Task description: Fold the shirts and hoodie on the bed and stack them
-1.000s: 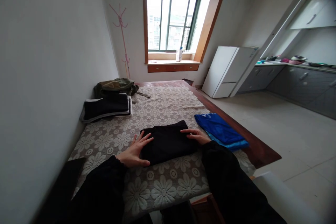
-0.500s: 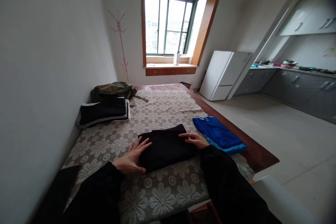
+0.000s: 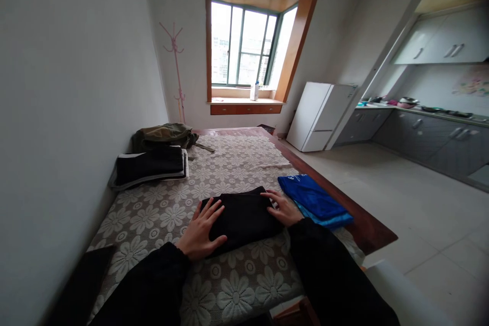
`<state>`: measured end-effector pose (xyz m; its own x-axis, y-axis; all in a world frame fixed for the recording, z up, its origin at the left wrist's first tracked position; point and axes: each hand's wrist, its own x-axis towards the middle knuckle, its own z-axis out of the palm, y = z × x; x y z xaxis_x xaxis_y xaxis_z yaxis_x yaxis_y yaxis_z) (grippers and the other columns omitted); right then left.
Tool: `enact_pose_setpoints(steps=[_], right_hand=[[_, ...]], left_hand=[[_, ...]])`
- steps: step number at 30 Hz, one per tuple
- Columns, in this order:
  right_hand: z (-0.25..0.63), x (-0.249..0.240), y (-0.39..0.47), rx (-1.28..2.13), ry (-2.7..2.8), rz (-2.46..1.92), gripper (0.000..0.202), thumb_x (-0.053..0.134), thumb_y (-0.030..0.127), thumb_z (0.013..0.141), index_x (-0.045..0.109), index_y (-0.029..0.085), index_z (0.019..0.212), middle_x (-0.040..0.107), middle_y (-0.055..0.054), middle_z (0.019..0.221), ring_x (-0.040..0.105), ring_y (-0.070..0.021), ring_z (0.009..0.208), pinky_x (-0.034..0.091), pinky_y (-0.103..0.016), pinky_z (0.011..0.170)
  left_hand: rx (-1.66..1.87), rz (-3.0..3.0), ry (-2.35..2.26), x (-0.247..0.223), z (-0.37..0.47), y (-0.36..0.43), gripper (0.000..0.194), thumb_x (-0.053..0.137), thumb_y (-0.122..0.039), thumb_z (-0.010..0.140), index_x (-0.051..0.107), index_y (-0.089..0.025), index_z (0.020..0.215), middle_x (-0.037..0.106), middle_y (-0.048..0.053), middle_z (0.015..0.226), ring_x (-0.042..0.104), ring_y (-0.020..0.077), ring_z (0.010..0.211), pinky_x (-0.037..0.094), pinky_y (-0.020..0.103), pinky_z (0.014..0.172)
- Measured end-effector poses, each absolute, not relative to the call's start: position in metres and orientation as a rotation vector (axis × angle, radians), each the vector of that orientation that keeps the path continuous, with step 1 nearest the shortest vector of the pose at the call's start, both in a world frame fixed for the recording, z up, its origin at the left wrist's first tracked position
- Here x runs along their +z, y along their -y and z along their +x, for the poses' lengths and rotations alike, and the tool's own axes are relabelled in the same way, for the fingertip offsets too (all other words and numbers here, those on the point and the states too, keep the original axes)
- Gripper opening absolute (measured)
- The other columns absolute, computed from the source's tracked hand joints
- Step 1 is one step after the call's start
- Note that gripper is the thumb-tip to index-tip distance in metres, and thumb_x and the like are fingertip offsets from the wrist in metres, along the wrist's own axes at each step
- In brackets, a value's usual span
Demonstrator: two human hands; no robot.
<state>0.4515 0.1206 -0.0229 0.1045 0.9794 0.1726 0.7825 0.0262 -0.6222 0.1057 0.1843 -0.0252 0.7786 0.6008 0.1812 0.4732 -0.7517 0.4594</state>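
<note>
A folded black garment (image 3: 244, 221) lies flat on the lace tablecloth (image 3: 236, 290) right in front of me. My left hand (image 3: 204, 233) rests on its left side, palm down, with the fingers spread and the thumb apart along the near edge. On the garment's right end lies my right hand (image 3: 284, 209), its fingers apart and slightly bent, the tips touching the upper right corner. Neither hand grips the cloth. Just right of my right hand is a folded blue garment (image 3: 315, 196) with a lighter blue layer under it.
Against the left wall sits a stack of folded black, grey and white clothes (image 3: 148, 167), with an olive backpack (image 3: 164, 136) behind it. A dark flat object (image 3: 86, 277) is at the near left. Farther off stand a pink coat rack (image 3: 176, 66) and a white fridge (image 3: 319, 117).
My left hand has slid slightly inward over the black garment, its thumb now on the cloth. My right fingers have bent a little more at the corner. The view has tilted up slightly.
</note>
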Motion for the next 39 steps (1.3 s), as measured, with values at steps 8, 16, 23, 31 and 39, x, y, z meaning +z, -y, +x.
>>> enact_pose_setpoints(steps=[8,16,23,31,39], right_hand=[[0.313,-0.01,-0.134,0.132,2.196,-1.725,0.058,0.046,0.028,0.095,0.046,0.025,0.153,0.039,-0.003,0.164,0.032,-0.0263,0.151,0.026,-0.049,0.124],[0.287,-0.047,-0.154,0.171,2.195,-1.918,0.068,0.034,0.041,0.102,0.022,0.013,0.163,0.015,-0.009,0.17,0.013,-0.0275,0.158,0.014,-0.052,0.127],[0.288,-0.05,-0.154,0.176,2.198,-1.927,0.07,0.033,0.045,0.103,0.021,0.011,0.163,0.009,-0.012,0.17,0.013,-0.0287,0.158,0.015,-0.051,0.127],[0.287,-0.051,-0.155,0.141,2.211,-1.934,0.071,0.034,0.046,0.103,0.019,0.012,0.163,0.013,-0.014,0.17,0.014,-0.0287,0.158,0.012,-0.051,0.127],[0.286,-0.048,-0.152,0.085,2.211,-1.916,0.068,0.036,0.042,0.103,0.025,0.008,0.161,0.015,-0.017,0.169,0.016,-0.0325,0.157,0.015,-0.056,0.126]], left_hand=[[0.359,2.611,-0.864,-0.037,0.104,-0.191,0.095,0.058,-0.07,0.086,0.023,-0.026,0.162,0.024,0.007,0.17,0.01,0.0307,0.159,0.006,0.055,0.129],[0.324,2.602,-1.015,-0.04,0.098,-0.195,0.089,0.057,-0.057,0.089,0.021,-0.024,0.163,0.023,0.005,0.171,0.009,0.0286,0.159,0.007,0.052,0.129],[0.392,2.341,-1.596,-0.052,0.091,-0.209,0.077,0.036,-0.055,0.098,0.037,-0.002,0.154,0.029,0.022,0.167,0.012,0.0347,0.158,0.016,0.053,0.127],[0.503,2.334,-1.496,-0.049,0.092,-0.21,0.06,0.037,-0.045,0.1,0.04,-0.022,0.155,0.043,0.009,0.162,0.018,0.0289,0.158,0.015,0.054,0.127],[0.517,2.32,-1.484,-0.051,0.092,-0.215,0.054,0.045,-0.039,0.097,0.047,-0.024,0.149,0.049,0.009,0.158,0.023,0.0293,0.156,0.012,0.058,0.127]])
